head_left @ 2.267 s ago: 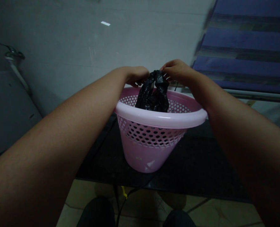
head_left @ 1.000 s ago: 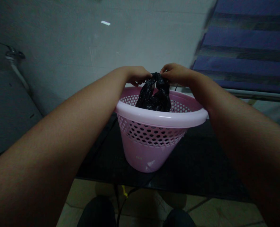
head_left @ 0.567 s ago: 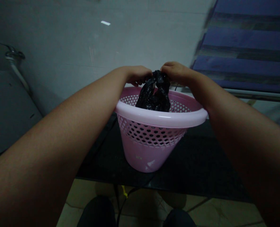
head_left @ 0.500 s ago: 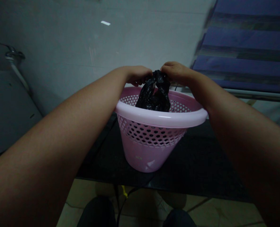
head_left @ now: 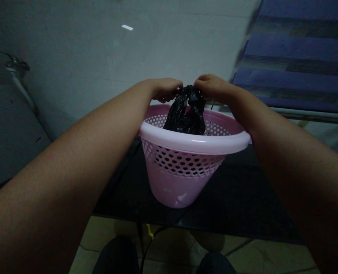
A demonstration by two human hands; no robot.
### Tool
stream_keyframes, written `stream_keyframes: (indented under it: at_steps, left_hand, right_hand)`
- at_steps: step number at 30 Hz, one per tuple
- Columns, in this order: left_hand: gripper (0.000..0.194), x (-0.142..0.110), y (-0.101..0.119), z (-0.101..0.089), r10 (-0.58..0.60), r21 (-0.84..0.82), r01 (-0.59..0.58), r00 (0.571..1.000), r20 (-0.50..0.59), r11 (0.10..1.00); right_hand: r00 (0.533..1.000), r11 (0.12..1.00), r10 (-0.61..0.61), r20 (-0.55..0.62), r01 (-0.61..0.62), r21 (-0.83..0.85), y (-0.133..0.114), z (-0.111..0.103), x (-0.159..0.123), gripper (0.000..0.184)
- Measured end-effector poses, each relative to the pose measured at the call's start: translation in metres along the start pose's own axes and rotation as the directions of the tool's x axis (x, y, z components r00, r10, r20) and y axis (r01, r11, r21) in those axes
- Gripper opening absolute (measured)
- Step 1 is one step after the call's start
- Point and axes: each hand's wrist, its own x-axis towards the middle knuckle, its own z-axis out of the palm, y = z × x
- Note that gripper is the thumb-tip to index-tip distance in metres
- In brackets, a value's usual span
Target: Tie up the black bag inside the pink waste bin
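Note:
A pink plastic basket (head_left: pixel 180 190) with a perforated upper wall stands upright on a black tabletop. Out of its mouth rises a crumpled black plastic bag (head_left: pixel 196 114), its lower part hidden behind the rim. Above the basket's far side, my left hand (head_left: pixel 167 89) pinches the top of the bag from the left. My right hand (head_left: pixel 211 86) grips the same gathered top from the right, close to the left one. Both forearms pass beside the basket's rim, the right one seeming to touch it.
Behind the basket is a pale tiled wall (head_left: pixel 85 45). A metal tap (head_left: pixel 17 66) with a white hose is at the left, above a grey-white box-like surface (head_left: pixel 11 133). Blue striped fabric (head_left: pixel 294 49) fills the upper right. The black table's (head_left: pixel 243 205) front edge lies above my knees.
My left hand's fingers have shifted very slightly at the bag's top, with the bag stretching a little leftward. The basket and my right hand stay in place.

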Motion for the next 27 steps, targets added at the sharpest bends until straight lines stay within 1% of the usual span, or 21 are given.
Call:
stream_keyframes:
  at_steps: [3, 5, 11, 17, 23, 27]
  left_hand:
    - [0.034, 0.0, 0.0, 0.0, 0.017, 0.009, -0.016, 0.996, -0.083, 1.0]
    - [0.035, -0.002, 0.001, 0.001, 0.007, 0.017, -0.005, 0.995, -0.1, 1.0]
    - [0.034, -0.007, 0.005, 0.005, -0.024, 0.007, 0.025, 0.993, -0.114, 1.0]
    - [0.032, -0.007, 0.005, 0.005, -0.033, -0.002, 0.033, 0.993, -0.112, 0.999]
    - [0.031, -0.005, 0.003, 0.005, -0.027, -0.012, 0.026, 0.995, -0.094, 1.0]
    - [0.032, -0.007, 0.004, 0.006, -0.033, 0.001, 0.033, 0.994, -0.103, 0.999]
  right_hand:
    - [1.0, 1.0, -0.006, -0.013, 0.006, -0.012, 0.001, 0.0, 0.001, 0.018]
    - [0.999, 1.0, -0.002, -0.033, 0.002, -0.017, 0.002, 0.0, 0.003, 0.017]
    - [1.0, 1.0, -0.015, -0.023, 0.015, 0.002, 0.008, -0.001, 0.008, 0.015]
    - [1.0, 1.0, -0.011, -0.015, 0.011, 0.015, 0.016, 0.0, 0.014, 0.01]
    - [1.0, 1.0, -0.001, -0.028, 0.001, 0.0, 0.012, 0.0, 0.011, 0.01]
    - [0.999, 1.0, 0.007, -0.034, -0.007, -0.014, 0.008, 0.0, 0.008, 0.009]
